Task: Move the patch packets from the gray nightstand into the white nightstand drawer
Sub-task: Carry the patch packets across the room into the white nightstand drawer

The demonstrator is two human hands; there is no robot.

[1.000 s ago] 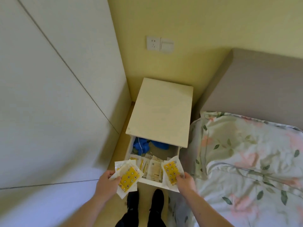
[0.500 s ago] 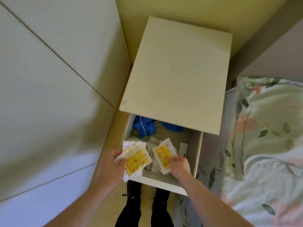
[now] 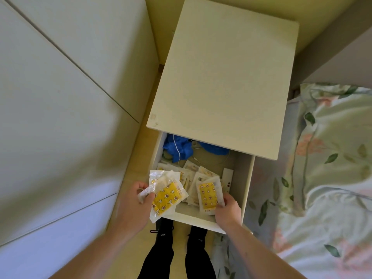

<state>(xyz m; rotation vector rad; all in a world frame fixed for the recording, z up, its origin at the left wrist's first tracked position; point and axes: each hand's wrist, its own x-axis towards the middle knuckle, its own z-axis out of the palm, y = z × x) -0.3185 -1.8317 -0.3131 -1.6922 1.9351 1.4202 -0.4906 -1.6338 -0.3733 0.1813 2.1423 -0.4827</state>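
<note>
The left hand [image 3: 131, 200] pinches a small fanned stack of clear-plastic patch packets with yellow star-and-moon printed patches inside [image 3: 167, 195], thumb on top and fingers beneath their left edge; the stack hangs over the near-left corner of the open white nightstand drawer [image 3: 248, 182]. The right hand [image 3: 226, 207] pinches a single clear packet holding a yellow printed patch [image 3: 208, 195] by its near right corner, already low inside the drawer on the near side. So each grip is closed on packets, none released yet. These packets look very light, thin and floppy, with slick film that can slide against its neighbours, so a fanned stack held by one edge may well shed a sheet; a pinch across a flat corner or sealed margin, as here, seems the sound place to hold, and nothing about them looks fragile. Beyond the hands, the drawer floor carries a loose heap of pale white sachets and packets [image 3: 194, 174], and at the far end a crumpled blue cloth or bag [image 3: 178, 147] with a thin white cord; what it is I cannot tell for sure. The cream-white nightstand top [image 3: 221, 77] overhangs the far part of the drawer. A floral-print bedcover [image 3: 322, 168] lies to the right, pale wardrobe panels [image 3: 60, 97] to the left.
</note>
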